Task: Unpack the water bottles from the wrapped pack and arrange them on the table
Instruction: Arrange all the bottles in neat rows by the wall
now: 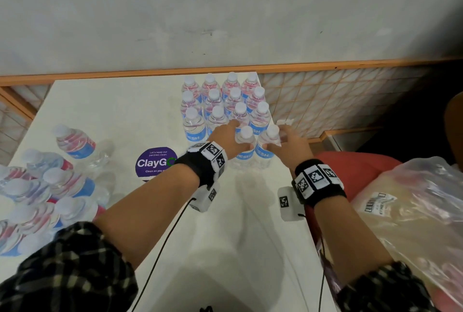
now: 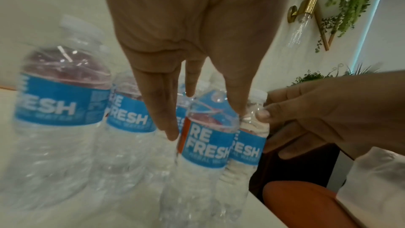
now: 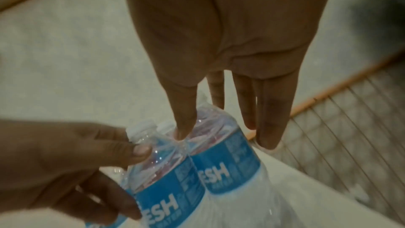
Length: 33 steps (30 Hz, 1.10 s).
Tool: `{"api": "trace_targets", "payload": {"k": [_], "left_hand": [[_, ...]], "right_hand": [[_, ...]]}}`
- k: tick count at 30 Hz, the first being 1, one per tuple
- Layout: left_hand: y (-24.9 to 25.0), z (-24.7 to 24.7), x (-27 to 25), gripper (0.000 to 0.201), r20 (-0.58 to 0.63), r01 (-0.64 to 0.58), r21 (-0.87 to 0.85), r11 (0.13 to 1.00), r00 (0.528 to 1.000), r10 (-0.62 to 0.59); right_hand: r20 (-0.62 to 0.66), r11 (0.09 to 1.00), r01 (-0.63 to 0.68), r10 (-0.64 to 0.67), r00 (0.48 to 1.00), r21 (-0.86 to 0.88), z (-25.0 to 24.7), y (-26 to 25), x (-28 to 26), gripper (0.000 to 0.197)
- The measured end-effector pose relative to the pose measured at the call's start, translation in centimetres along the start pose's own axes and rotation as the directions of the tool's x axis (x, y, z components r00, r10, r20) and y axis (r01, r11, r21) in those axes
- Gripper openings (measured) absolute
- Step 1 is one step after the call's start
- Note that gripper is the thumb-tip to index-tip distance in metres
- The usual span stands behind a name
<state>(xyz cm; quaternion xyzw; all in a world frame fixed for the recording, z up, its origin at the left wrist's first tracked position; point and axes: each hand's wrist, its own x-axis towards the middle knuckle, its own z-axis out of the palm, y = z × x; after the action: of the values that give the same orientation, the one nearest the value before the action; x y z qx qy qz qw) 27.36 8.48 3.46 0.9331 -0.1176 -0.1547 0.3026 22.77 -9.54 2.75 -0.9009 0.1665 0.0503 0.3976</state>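
Observation:
Several clear water bottles [image 1: 220, 103] with blue labels stand in rows at the back right of the white table [image 1: 112, 101]. Two more stand side by side in front of them. My left hand [image 1: 233, 140] grips the top of the left front bottle [image 1: 244, 155] between thumb and fingers, as the left wrist view shows around the same bottle [image 2: 208, 146]. My right hand [image 1: 283, 138] holds the neck of the right front bottle [image 1: 265, 157], thumb on its shoulder [image 3: 228, 172]. At the left lies the wrapped pack [image 1: 37, 199] with more bottles, one loose bottle [image 1: 75, 143] behind it.
A purple round sticker [image 1: 155, 162] lies on the table left of my left wrist. The table's right edge runs just beside the right front bottle. Off that edge sit a red seat [image 1: 350, 164] and a crumpled plastic bag [image 1: 413, 211]. A wall closes the far side.

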Motion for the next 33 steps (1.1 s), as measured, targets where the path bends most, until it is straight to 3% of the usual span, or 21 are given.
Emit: {"api": "trace_targets", "payload": {"k": [3,6,10,17,33], "left_hand": [[-1.1,0.8,-0.6,0.079,0.063,0.075,0.009,0.997,0.995,-0.075],[-1.2,2.0,-0.8,0.073,0.094,0.082,-0.040,0.996,0.993,-0.078],[-1.1,2.8,-0.9,0.061,0.083,0.069,-0.097,0.993,0.995,-0.061],[-1.3,3.0,-0.9,0.056,-0.027,0.159,-0.154,0.975,0.986,-0.165],[-0.5,2.7,-0.4,0.043,-0.005,0.119,-0.049,0.992,0.993,-0.119]], "right_hand": [[0.040,0.990,-0.116,0.113,0.993,0.084,1.2,2.2,-0.4,0.078],[0.084,0.981,-0.166,0.158,0.984,0.098,2.9,3.6,-0.5,0.074],[0.002,0.981,-0.165,0.166,0.986,0.102,4.2,4.1,-0.3,0.062],[-0.006,0.984,-0.140,0.141,0.990,0.112,4.2,3.9,0.0,0.061],[-0.029,0.977,-0.166,0.171,0.985,0.132,4.5,2.9,0.6,0.063]]}}
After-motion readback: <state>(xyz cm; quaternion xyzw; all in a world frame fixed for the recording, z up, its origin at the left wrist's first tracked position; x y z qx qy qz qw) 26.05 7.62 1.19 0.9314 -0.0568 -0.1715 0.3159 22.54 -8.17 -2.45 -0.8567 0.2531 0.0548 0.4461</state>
